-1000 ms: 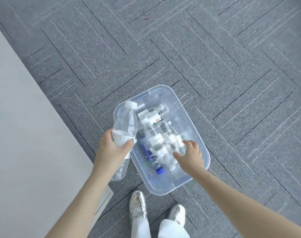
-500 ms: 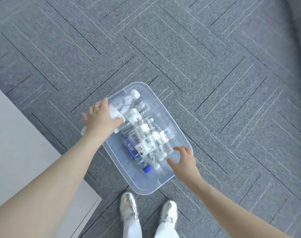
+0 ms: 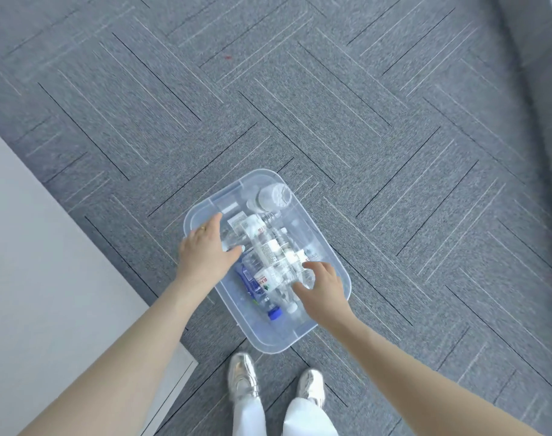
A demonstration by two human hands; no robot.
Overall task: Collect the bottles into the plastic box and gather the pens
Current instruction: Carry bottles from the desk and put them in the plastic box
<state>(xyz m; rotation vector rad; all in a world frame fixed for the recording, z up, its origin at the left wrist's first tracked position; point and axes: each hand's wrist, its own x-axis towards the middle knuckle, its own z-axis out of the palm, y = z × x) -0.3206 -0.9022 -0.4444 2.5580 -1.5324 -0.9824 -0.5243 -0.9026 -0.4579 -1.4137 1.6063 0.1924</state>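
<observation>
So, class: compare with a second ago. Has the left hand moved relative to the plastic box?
Yes. The left hand gripped a bottle outside the plastic box, at its left wall; now it reaches over that rim, onto the bottles inside.

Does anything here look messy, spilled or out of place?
No spill shows. The bottles lie jumbled in the plastic box on the carpet, one bottle propped in the far corner. A small red speck marks the carpet.
</observation>
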